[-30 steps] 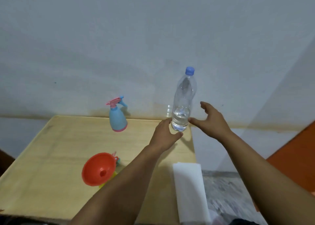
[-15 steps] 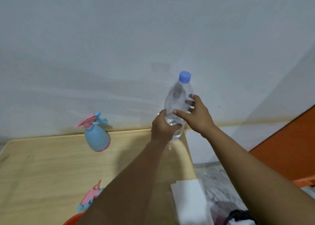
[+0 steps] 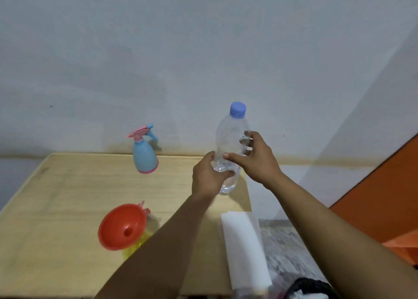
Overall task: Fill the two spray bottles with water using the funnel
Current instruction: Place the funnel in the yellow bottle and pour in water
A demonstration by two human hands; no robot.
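Both hands wrap the capped water bottle (image 3: 231, 140) at the table's (image 3: 67, 197) far right corner: left hand (image 3: 209, 176) low, right hand (image 3: 255, 158) higher; orange funnel (image 3: 122, 226) sits in the yellow spray bottle (image 3: 138, 242) nearer left; blue spray bottle (image 3: 143, 156) stands far.

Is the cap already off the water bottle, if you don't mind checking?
No, the blue cap sits on the water bottle held by both hands.

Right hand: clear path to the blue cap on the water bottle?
Probably yes. The right hand grips the water bottle just below the blue cap; nothing sits above it, and the left hand holds lower.
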